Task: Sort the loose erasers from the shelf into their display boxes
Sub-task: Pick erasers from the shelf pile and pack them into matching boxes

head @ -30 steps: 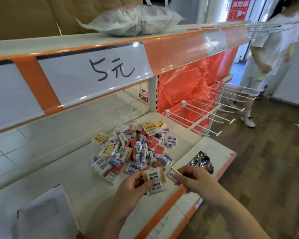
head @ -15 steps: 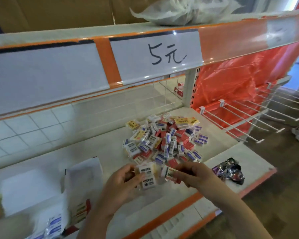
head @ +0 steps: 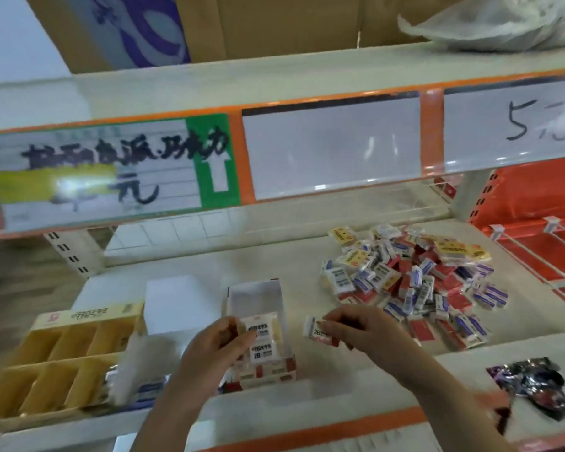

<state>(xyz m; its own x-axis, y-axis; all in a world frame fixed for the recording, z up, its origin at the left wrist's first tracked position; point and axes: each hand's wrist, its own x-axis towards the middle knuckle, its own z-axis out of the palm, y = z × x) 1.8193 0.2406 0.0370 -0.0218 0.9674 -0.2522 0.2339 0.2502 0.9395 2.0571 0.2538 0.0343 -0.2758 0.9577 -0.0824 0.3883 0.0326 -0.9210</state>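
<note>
My left hand [head: 216, 345] has its fingers curled round two stacked erasers [head: 262, 340], white-wrapped with a "2B" mark, held right over the open red-and-white display box [head: 258, 370] at six o'clock on the shelf [head: 274, 269]. The box's white flap stands up behind them. Whether the lower eraser touches the box, I can't tell.

My right hand [head: 359, 329], just to three o'clock of the box, pinches a single eraser [head: 318, 331] between thumb and fingertips, tilted, clear of the shelf surface.

The loose pile of erasers [head: 415, 275] lies at about two o'clock from my hands, a jumble of white, blue, red and yellow wrappers spread on the shelf, well apart from the box.

Over at nine o'clock sits a yellow divided box [head: 59, 363], its compartments open to me, with a plain white box [head: 180, 305] between it and the red-and-white one.

At four o'clock, near the shelf's orange front edge, lies a crumpled shiny wrapper [head: 535, 383]. At twelve o'clock, the upper shelf's price strip [head: 333, 151] carries handwritten labels, blurred.
</note>
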